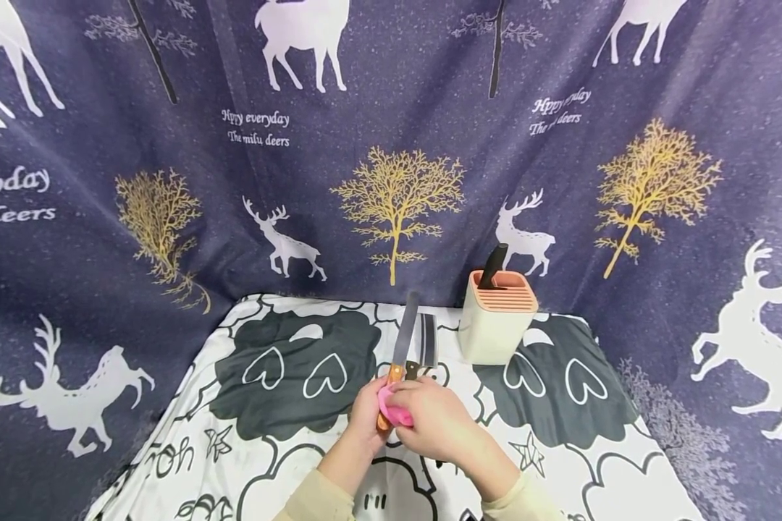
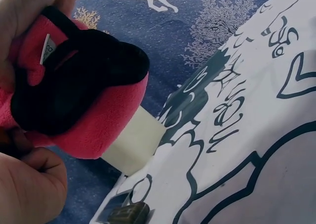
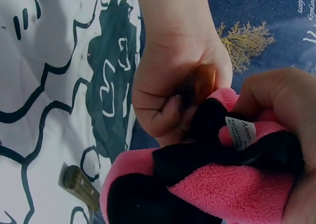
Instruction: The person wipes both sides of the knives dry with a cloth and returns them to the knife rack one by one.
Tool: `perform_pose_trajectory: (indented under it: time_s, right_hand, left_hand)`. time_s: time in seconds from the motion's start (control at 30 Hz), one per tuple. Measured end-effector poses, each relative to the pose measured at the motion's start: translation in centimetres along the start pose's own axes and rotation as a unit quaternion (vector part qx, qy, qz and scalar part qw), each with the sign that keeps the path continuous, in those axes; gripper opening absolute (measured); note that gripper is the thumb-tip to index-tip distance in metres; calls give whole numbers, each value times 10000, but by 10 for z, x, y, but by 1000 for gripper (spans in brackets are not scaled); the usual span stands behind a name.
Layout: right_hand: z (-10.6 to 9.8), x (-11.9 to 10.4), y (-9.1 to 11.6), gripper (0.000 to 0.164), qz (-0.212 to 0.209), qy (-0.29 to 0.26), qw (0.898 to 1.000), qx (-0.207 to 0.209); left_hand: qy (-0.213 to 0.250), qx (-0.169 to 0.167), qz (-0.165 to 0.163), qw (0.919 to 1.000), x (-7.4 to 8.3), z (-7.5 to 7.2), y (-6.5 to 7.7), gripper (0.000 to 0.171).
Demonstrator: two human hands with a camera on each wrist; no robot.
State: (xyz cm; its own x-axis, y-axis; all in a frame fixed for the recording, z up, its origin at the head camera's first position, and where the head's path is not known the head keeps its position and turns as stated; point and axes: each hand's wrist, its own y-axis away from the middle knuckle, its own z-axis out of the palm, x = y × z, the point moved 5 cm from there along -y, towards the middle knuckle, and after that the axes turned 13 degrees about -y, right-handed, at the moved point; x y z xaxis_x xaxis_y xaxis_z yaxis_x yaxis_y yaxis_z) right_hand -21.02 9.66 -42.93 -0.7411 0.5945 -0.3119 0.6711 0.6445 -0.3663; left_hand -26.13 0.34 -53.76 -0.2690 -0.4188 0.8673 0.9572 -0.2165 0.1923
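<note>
In the head view my left hand (image 1: 366, 412) grips the orange-brown wooden handle (image 1: 396, 373) of a long-bladed knife (image 1: 405, 334), its blade pointing away from me. My right hand (image 1: 433, 416) holds a pink and black fleece cloth (image 1: 399, 414) against that handle. The right wrist view shows the handle end (image 3: 205, 84) in my left fist (image 3: 168, 90), and the bunched cloth (image 3: 237, 189) with a white tag under my right fingers (image 3: 261, 93). Just right of the knife lies a cleaver (image 1: 428, 340), its dark brown handle (image 3: 81, 185) partly behind my right hand in the head view.
A cream knife block (image 1: 495, 329) with a slotted orange top stands at the back right, a black-handled knife (image 1: 494, 264) in it. The surface has a black-and-white patterned cloth (image 1: 287, 463). A dark blue curtain (image 1: 339, 246) with deer and trees hangs behind.
</note>
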Motion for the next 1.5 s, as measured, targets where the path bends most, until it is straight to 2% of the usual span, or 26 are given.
perform_pose_trajectory:
  time_s: [0.2, 0.37, 0.53, 0.87, 0.97, 1.1, 1.17, 1.23, 1.33, 1.43, 1.5]
  right_hand:
    - [-1, -1, 2, 12, 35, 104, 9999, -115]
    - [-2, -6, 6, 21, 14, 132, 9998, -137]
    - [-3, -11, 9, 13, -25, -6, 9996, -281]
    - [-7, -12, 11, 17, -481, -142, 9975, -503]
    - [-8, -12, 12, 20, -649, -480, 9942, -714]
    - [-15, -6, 15, 22, -726, -1373, 9830, -980]
    - [-20, 0, 15, 25, -626, -1680, 9801, -850]
    - [-25, 8, 13, 28, -399, -1703, 9831, -530]
    - [-28, 20, 8, 32, 133, -1312, 9912, 61]
    - [-18, 28, 5, 33, 572, -845, 9940, 405]
    - [-9, 26, 5, 27, 668, -656, 9945, 479]
  left_hand:
    - [-10, -52, -93, 9999, -4, 3, 1, 29]
    - [-55, 41, -149, 9999, -4, 2, 2, 30]
    - [-10, 91, -188, 9998, 0, 0, 1, 29]
    - [-256, 46, -129, 9996, 3, -3, 0, 28]
    - [-424, 33, -27, 9991, 1, -6, 0, 30]
    - [-544, 79, 99, 9984, -1, -10, 1, 30]
    - [-500, 63, 102, 9987, -2, -11, 1, 30]
    - [-551, 2, 44, 9985, -4, -8, 2, 31]
    - [-538, -148, -82, 9984, -6, -1, 2, 31]
    - [-562, -232, -103, 9981, -7, 6, 3, 32]
    - [-547, -276, -102, 9981, -8, 6, 5, 31]
